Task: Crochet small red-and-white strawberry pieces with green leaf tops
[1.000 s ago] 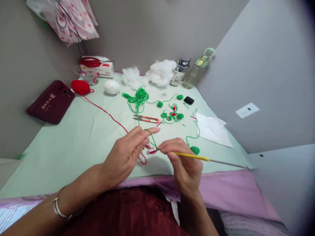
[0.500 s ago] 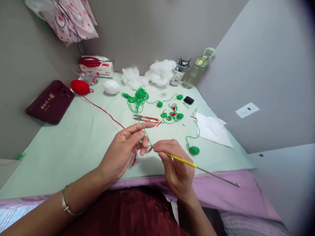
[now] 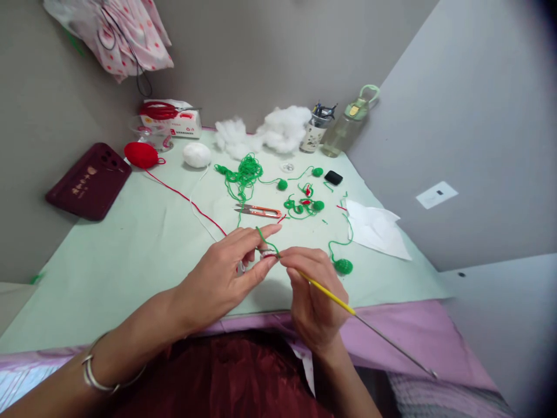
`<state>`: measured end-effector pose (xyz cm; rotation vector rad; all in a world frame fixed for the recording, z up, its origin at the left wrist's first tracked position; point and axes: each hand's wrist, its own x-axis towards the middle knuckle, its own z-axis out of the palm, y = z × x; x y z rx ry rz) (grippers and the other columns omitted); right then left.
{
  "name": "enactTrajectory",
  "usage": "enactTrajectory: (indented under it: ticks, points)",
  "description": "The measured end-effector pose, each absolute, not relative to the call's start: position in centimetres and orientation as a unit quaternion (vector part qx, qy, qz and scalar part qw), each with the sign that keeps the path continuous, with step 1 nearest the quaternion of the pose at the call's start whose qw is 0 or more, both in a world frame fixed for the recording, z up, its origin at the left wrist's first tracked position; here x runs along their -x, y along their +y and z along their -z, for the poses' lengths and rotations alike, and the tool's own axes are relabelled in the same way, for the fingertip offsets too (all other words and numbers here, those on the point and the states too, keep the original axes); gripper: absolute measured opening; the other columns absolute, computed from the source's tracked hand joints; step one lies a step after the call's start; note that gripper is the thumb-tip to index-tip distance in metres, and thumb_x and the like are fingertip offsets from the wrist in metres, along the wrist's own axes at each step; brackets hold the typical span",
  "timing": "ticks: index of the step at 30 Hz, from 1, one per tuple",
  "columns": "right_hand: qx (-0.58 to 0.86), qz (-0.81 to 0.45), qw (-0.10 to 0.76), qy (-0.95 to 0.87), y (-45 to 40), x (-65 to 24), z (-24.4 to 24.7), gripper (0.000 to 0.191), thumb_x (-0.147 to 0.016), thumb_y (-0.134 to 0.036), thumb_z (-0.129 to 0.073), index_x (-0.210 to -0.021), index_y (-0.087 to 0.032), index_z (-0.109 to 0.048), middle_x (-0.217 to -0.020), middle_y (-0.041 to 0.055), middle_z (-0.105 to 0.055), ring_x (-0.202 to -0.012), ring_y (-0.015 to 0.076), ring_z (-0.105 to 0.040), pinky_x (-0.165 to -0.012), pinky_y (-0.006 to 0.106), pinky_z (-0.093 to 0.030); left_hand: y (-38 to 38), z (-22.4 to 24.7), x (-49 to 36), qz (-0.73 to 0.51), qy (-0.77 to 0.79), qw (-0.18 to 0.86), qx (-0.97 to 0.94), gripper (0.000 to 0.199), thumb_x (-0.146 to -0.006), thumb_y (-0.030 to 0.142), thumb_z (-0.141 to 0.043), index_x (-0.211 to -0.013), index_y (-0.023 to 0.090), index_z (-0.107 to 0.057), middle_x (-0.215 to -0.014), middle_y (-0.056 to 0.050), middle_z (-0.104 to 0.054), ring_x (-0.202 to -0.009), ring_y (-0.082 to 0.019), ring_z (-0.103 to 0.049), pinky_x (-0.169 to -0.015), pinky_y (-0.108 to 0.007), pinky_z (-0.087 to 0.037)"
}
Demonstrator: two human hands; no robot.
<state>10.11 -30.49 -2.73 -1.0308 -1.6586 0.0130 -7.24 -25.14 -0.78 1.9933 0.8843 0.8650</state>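
Note:
Between the fingers of my left hand (image 3: 230, 267) is a small red and white crochet piece (image 3: 268, 253), partly covered by the thumb. A strand of green yarn (image 3: 267, 240) passes over the stretched left index finger and down to the piece. My right hand (image 3: 317, 290) is closed around the yellow grip of a crochet hook (image 3: 328, 294), whose bare metal end points down to the right. The hook's working tip is at the piece and mostly hidden by the fingers. Both hands nearly touch, above the front of the table.
Orange thread snips (image 3: 259, 211) lie just beyond my hands, near a green yarn tangle (image 3: 248, 171). A red yarn ball (image 3: 141, 155), white yarn ball (image 3: 196, 155), phone (image 3: 89, 181), stuffing (image 3: 285, 129) and bottle (image 3: 348, 125) stand around. A green crocheted ball (image 3: 343, 266) rests at right.
My left hand has turned and moved right, its thumb now pressing the crochet piece near the hook. The green strand hangs looser, and my right hand has shifted slightly right with the hook tilted steeper.

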Motion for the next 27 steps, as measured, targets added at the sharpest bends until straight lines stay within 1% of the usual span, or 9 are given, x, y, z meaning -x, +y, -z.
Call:
enactTrajectory:
  ticks: [2,6,10,15,17,19,22,24,27]
  points:
    - [0.431,-0.009,0.555,-0.711,-30.5,-10.2,2.7,0.024,-0.098,-0.002,-0.056,-0.106,-0.021,-0.069,-0.096,0.0058,-0.074,-0.090,0.0168,-0.072,-0.078,0.030,-0.060,-25.0,0.8,7.3,-0.341,0.349,0.390,-0.781,0.040,-0.103,0.027,-0.059,-0.141,0.021,-0.065,-0.088,0.001,-0.057,-0.081,-0.015,-0.058,-0.083,-0.031,-0.049]
    - [0.425,-0.023,0.547,-0.721,-30.6,-10.4,2.7,0.024,-0.098,-0.001,-0.056,-0.105,-0.020,-0.069,-0.096,0.0059,-0.074,-0.090,0.0159,-0.071,-0.079,0.028,-0.060,-25.0,0.6,7.4,-0.364,0.353,0.406,-0.760,0.041,-0.099,0.023,-0.064,-0.140,0.022,-0.067,-0.095,0.000,-0.059,-0.084,-0.015,-0.060,-0.085,-0.030,-0.050]
    - [0.418,-0.004,0.543,-0.729,-30.7,-10.5,2.8,0.023,-0.099,-0.003,-0.056,-0.109,-0.019,-0.069,-0.099,0.0075,-0.075,-0.092,0.0163,-0.071,-0.079,0.029,-0.061,-25.2,0.6,7.1,-0.392,0.345,0.417,-0.744,0.038,-0.097,0.019,-0.067,-0.135,0.024,-0.071,-0.091,0.001,-0.061,-0.082,-0.014,-0.062,-0.084,-0.029,-0.050]
    - [0.426,0.063,0.528,-0.732,-30.7,-10.4,4.3,0.029,-0.099,-0.007,-0.059,-0.123,-0.021,-0.069,-0.107,0.0097,-0.076,-0.097,0.0195,-0.073,-0.079,0.033,-0.063,-26.0,0.9,6.5,-0.460,0.347,0.397,-0.715,0.033,-0.091,0.015,-0.073,-0.123,0.022,-0.078,-0.085,0.001,-0.066,-0.079,-0.014,-0.061,-0.085,-0.029,-0.049]
    - [0.427,0.109,0.529,-0.725,-30.7,-10.3,5.2,0.035,-0.098,-0.007,-0.061,-0.129,-0.022,-0.070,-0.107,0.0095,-0.076,-0.099,0.0205,-0.073,-0.081,0.033,-0.064,-26.4,1.0,6.2,-0.461,0.362,0.466,-0.663,0.037,-0.089,0.015,-0.074,-0.125,0.023,-0.077,-0.086,0.001,-0.066,-0.079,-0.013,-0.061,-0.083,-0.028,-0.049]
    - [0.423,0.142,0.527,-0.723,-30.8,-10.3,5.9,0.040,-0.098,-0.008,-0.062,-0.133,-0.025,-0.070,-0.104,0.0081,-0.075,-0.098,0.0208,-0.074,-0.080,0.034,-0.064,-26.5,1.1,6.1,-0.426,0.368,0.599,-0.570,0.044,-0.089,0.020,-0.076,-0.132,0.026,-0.073,-0.088,0.001,-0.066,-0.078,-0.013,-0.060,-0.077,-0.026,-0.049]
    - [0.408,0.108,0.543,-0.726,-30.7,-10.3,5.8,0.043,-0.098,-0.008,-0.062,-0.134,-0.030,-0.070,-0.106,0.0063,-0.075,-0.095,0.0205,-0.075,-0.077,0.034,-0.065,-26.3,1.1,6.2,-0.344,0.342,0.772,-0.411,0.053,-0.087,0.032,-0.080,-0.138,0.024,-0.070,-0.089,0.000,-0.065,-0.077,-0.012,-0.058,-0.068,-0.023,-0.047]
    - [0.402,0.026,0.584,-0.705,-30.7,-10.3,5.2,0.039,-0.098,-0.008,-0.061,-0.129,-0.029,-0.072,-0.107,0.0061,-0.076,-0.094,0.0199,-0.074,-0.076,0.034,-0.064,-25.9,1.0,6.4,-0.324,0.340,0.808,-0.356,0.056,-0.086,0.035,-0.082,-0.138,0.022,-0.070,-0.085,0.000,-0.064,-0.077,-0.012,-0.057,-0.067,-0.022,-0.046]
    - [0.403,-0.136,0.647,-0.632,-30.5,-10.4,4.1,0.025,-0.101,-0.013,-0.057,-0.113,-0.025,-0.076,-0.092,0.0049,-0.076,-0.085,0.0198,-0.071,-0.073,0.037,-0.062,-25.5,0.7,6.9,-0.341,0.354,0.796,-0.353,0.054,-0.084,0.033,-0.085,-0.135,0.023,-0.073,-0.080,0.002,-0.062,-0.074,-0.010,-0.053,-0.068,-0.020,-0.046]
